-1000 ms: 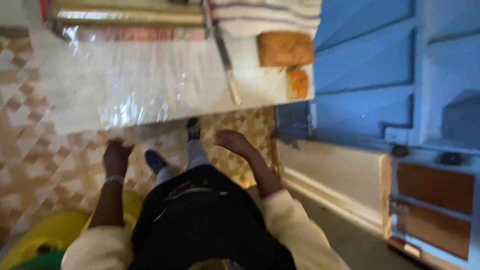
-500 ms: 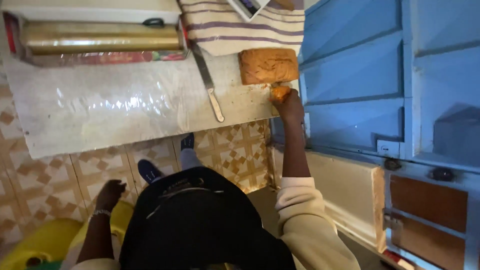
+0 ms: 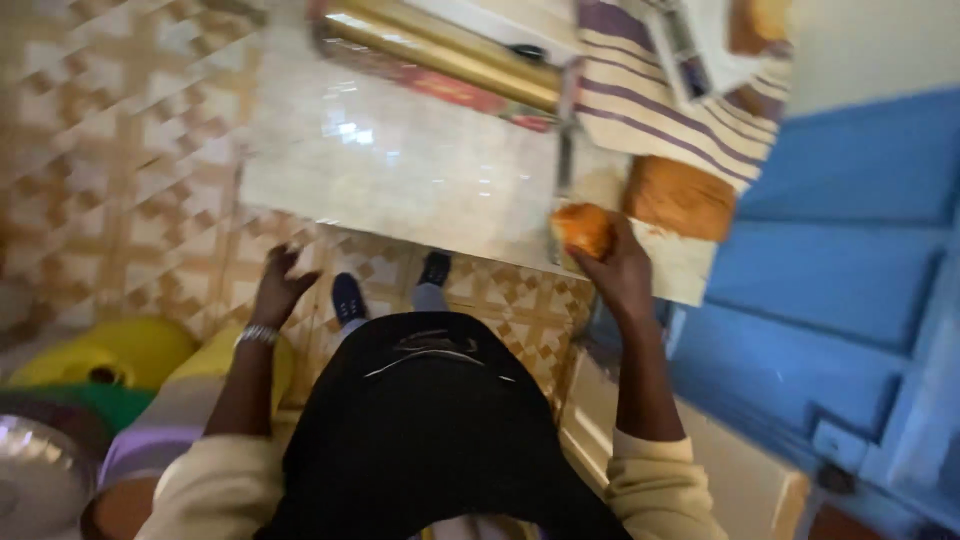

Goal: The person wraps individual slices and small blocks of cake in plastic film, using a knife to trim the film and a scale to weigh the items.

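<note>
Golden-brown and rounded, a piece of bread (image 3: 582, 228) is shown clasped in the right hand (image 3: 618, 275), with the fingers curled about its near side; it is held just over the near edge of the pale table (image 3: 400, 175). A larger loaf (image 3: 680, 197), also brown, is seen lying on the table just beside the held piece, on its right and apart from the hand. A knife (image 3: 566, 130) with a long blade is laid on the table beyond the held bread, its far end reaching toward the striped cloth (image 3: 660, 105), on which white and purple bands are visible. Along the far edge of the table, a golden roll of foil in its box (image 3: 440, 55) is set lengthwise.

The left hand (image 3: 278, 285) is held low and away from the table, over the patterned tile floor (image 3: 120, 180); its fingers are spread wide and nothing is gripped. A metal bracelet (image 3: 256, 335) is worn at that wrist. Cream sleeves are seen on both arms, and a dark garment covers the lap, beneath which two dark shoes (image 3: 390, 285) are placed on the tiles under the table's edge. A yellow container (image 3: 110, 350) stands on the floor at the left, near the left arm. Blue painted panels (image 3: 830, 260) fill the right side.
</note>
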